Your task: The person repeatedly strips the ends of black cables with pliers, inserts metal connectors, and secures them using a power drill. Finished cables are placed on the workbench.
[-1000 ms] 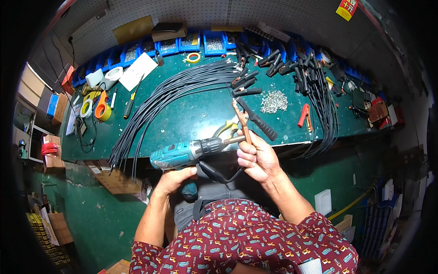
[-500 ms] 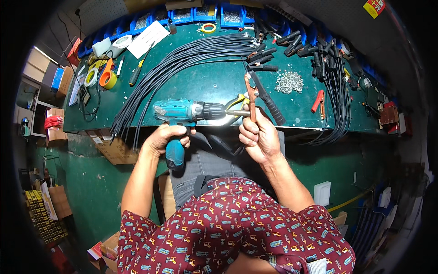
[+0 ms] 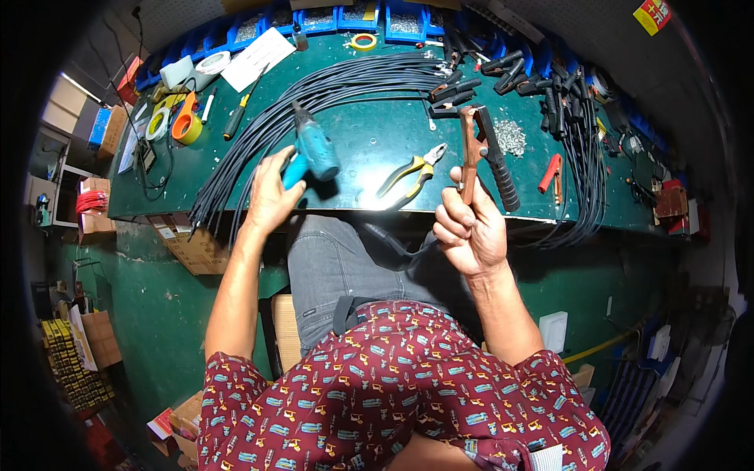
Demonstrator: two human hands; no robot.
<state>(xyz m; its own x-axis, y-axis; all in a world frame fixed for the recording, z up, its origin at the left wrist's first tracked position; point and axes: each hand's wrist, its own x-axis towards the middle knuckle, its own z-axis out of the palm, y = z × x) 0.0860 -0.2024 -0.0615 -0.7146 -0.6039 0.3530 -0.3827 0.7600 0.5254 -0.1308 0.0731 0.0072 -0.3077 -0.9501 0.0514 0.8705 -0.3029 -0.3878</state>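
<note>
My left hand (image 3: 271,192) is closed round the handle of a teal cordless drill (image 3: 317,151) over the table's front part. The drill is slightly blurred, its chuck pointing away from me. My right hand (image 3: 473,228) grips a copper-coloured clamp (image 3: 470,149) with a black ribbed handle (image 3: 500,177), upright above the table's front edge. A black cable hangs below that hand. Between my hands lie combination pliers (image 3: 412,174) with yellow-and-black grips, jaws toward the far right. Behind the clamp is a pile of small metal screws (image 3: 512,135).
A bundle of black cables (image 3: 314,94) curves across the green table (image 3: 369,118). More black-handled clamps with cables (image 3: 577,141) lie at right, beside a red-handled clamp (image 3: 551,174). Blue parts bins (image 3: 322,22) line the back. A screwdriver (image 3: 236,118) and tape rolls (image 3: 186,125) lie left.
The drill has left the clamp, moved left and forward, and swung to point away. My right hand has raised the clamp and shifted right. The pliers now show fully.
</note>
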